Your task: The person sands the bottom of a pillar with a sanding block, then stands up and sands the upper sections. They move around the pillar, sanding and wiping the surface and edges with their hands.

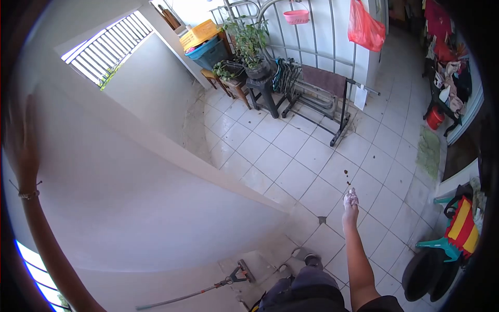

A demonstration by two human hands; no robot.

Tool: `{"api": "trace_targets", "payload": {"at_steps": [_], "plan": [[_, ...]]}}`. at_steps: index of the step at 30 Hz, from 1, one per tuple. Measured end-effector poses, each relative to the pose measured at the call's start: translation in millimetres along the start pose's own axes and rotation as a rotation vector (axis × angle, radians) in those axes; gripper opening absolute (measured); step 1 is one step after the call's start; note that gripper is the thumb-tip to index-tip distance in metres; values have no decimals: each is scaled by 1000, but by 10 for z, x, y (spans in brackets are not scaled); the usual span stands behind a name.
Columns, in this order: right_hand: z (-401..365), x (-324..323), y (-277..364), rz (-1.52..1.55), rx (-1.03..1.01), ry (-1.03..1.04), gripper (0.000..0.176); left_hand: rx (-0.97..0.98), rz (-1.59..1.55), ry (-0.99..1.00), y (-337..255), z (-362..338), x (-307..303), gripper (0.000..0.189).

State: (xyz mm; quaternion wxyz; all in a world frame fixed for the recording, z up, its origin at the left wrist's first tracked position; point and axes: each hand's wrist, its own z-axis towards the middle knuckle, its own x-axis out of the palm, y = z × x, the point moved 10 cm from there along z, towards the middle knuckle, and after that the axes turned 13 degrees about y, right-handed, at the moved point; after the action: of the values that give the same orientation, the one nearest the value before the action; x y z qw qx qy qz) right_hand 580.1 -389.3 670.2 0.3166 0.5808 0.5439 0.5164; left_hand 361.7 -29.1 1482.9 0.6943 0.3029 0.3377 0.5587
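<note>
Can't get much off the left hand point(25, 143), all smeary and half lost in the dark rim, maybe touching the wall point(130, 182), maybe not. No clue on the white gunk point(351, 193) on the right hand point(352, 205) either, and no view inside the curl of it. Way too tiny to name, those dark specks point(346, 172) on the floor. No seeing into the red plastic bag point(366, 31), chopped by the top edge, or the blue tub point(209, 54) under the yellow basket point(200, 34). Black sleeve point(384, 304) cut off at the bottom.
</note>
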Motion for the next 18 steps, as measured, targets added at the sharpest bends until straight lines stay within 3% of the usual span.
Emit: {"api": "trace_targets", "payload": {"at_steps": [1,4,6,8,10,13,16,17,18], "plan": [[3,90,-25,-11,11,16,50,42,28,-6,-190,125,49,88],[-30,262,-227,-22,33,78,51,133,211,112,-753,14,463,41],[-28,336,-539,1,17,130,51,300,-22,219,-1440,-441,514,40],[-136,434,-840,96,129,170,52,402,-188,533,-2152,-990,654,51],[-236,515,-732,95,252,221,53,413,-249,533,-2595,-1269,417,51],[-18,95,-1010,59,136,178,54,325,-325,511,-2777,-1407,335,53],[128,-527,-860,-206,119,68,51,423,-429,625,-3011,-1633,388,55],[142,-664,-758,-63,117,32,52,451,-451,633,-3071,-1687,357,54],[148,-825,-625,-122,150,7,52,480,-470,640,-3146,-1718,309,54]]}}
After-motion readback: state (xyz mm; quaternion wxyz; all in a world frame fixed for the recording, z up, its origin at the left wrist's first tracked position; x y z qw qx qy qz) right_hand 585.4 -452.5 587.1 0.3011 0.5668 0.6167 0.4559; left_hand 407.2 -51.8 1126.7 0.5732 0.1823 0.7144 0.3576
